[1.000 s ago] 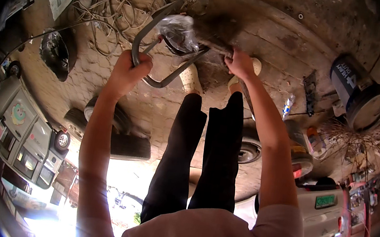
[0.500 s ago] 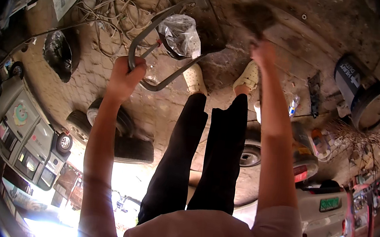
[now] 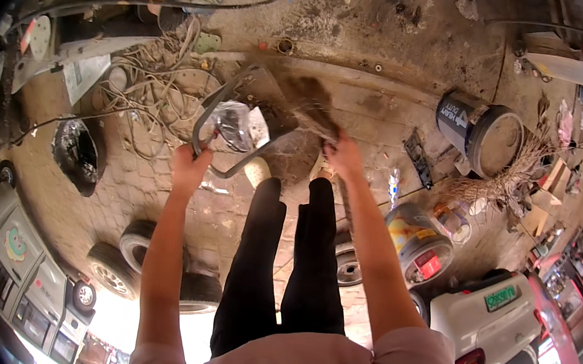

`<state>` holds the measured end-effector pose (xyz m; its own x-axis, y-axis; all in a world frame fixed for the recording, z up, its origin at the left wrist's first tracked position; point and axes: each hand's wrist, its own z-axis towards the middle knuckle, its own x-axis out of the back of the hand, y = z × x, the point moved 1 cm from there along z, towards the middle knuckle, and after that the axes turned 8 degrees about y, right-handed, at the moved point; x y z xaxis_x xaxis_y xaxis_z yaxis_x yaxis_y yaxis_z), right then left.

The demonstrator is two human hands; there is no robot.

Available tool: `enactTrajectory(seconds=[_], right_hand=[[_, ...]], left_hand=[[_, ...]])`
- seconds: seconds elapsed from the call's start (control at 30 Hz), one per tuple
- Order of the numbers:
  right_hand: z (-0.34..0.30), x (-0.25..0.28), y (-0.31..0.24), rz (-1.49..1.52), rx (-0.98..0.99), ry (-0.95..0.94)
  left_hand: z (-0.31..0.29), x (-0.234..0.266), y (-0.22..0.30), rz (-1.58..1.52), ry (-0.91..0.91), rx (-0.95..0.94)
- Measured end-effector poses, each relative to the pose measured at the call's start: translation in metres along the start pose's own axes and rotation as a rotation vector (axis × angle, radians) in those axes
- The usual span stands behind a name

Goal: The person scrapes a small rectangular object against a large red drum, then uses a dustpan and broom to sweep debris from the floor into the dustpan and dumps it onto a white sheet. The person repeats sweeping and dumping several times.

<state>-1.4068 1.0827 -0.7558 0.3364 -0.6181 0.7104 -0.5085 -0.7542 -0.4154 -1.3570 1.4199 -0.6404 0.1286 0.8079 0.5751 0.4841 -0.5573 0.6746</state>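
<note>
My left hand (image 3: pixel 191 164) is closed around the grey tubular handle (image 3: pixel 200 126) of a dustpan, held low over the floor. Inside the dark pan lie a crumpled clear plastic bag (image 3: pixel 233 124) and a pale scrap (image 3: pixel 259 126). My right hand (image 3: pixel 345 158) grips a broom's stick, part of which runs down beside my forearm. The dark broom head (image 3: pixel 310 95), smeared by motion, is at the pan's far right edge; whether it touches the pan I cannot tell. My pale clogs (image 3: pixel 257 172) stand just behind the pan.
Tangled cables (image 3: pixel 144 96) and a black bag-lined tub (image 3: pixel 78 154) are on the left. Tyres (image 3: pixel 114 269) lie nearer me. To the right are a dark bucket (image 3: pixel 471 128), a twig broom (image 3: pixel 498 180), another bucket (image 3: pixel 416 243) and a parked white car (image 3: pixel 487 318).
My right hand has come left and nearer, bringing the broom head toward the dustpan. The left hand keeps its hold on the handle. The view has shifted, showing more floor ahead.
</note>
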Motion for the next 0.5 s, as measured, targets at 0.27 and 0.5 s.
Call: enactTrajectory(seconds=[0.27, 0.5], right_hand=[[0.023, 0.1, 0.077, 0.216, -0.2, 0.44], [0.1, 0.145, 0.075, 0.583, -0.314, 0.407]], left_hand=[[0.061, -0.016, 0.105, -0.019, -0.098, -0.148], [0.139, -0.096, 0.212, 0.006, -0.27, -0.152]])
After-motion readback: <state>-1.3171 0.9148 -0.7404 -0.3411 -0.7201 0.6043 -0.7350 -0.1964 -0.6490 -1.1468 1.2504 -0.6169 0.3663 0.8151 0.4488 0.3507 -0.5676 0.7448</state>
